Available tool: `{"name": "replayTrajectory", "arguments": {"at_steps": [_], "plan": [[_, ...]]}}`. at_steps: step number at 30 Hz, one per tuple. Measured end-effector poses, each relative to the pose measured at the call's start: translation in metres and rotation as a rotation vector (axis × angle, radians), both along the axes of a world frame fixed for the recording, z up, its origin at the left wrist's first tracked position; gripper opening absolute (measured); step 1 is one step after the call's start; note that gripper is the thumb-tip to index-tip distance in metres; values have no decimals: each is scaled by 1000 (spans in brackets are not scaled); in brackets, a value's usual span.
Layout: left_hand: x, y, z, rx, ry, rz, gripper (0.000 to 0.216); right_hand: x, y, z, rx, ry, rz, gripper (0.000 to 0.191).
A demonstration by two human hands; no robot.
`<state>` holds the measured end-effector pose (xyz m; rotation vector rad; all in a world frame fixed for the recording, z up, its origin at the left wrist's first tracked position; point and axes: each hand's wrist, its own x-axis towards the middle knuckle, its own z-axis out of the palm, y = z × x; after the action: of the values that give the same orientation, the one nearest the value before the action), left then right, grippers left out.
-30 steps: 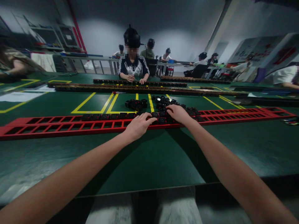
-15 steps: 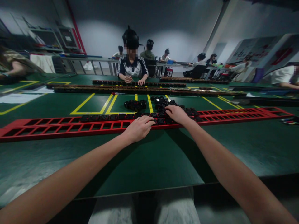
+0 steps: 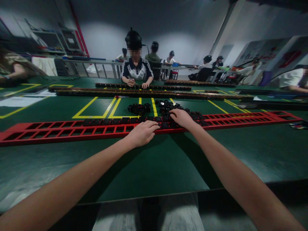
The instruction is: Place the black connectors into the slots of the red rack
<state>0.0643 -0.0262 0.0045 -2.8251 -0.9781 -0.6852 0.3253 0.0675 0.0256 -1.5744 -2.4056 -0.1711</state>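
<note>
A long red slotted frame (image 3: pixel 60 131) lies across the green table (image 3: pixel 156 166). Several of its upper slots hold small black socket modules (image 3: pixel 113 121). My left hand (image 3: pixel 141 133) rests on the frame's near edge, fingers stretched flat toward a seated module. My right hand (image 3: pixel 182 118) lies palm down over the frame, fingers curled onto black modules under it; what they grip is hidden. A loose heap of black modules (image 3: pixel 166 106) sits just beyond the frame, behind my right hand.
Yellow floor-style lines (image 3: pixel 96 106) mark the table beyond the frame. Long dark strips (image 3: pixel 144 93) run across farther back, where a person opposite (image 3: pixel 136 69) works with both hands. Other people sit at tables behind and at both sides.
Both hands have stayed on the frame; the left hand has slid slightly toward me and the right hand has shifted a little. The view has drifted slightly.
</note>
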Motion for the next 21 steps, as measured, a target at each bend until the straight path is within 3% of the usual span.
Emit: {"name": "replayTrajectory", "arguments": {"at_steps": [21], "plan": [[-3, 1, -1, -20, 19, -1, 40, 3, 5, -2, 17, 3, 32, 37]]}}
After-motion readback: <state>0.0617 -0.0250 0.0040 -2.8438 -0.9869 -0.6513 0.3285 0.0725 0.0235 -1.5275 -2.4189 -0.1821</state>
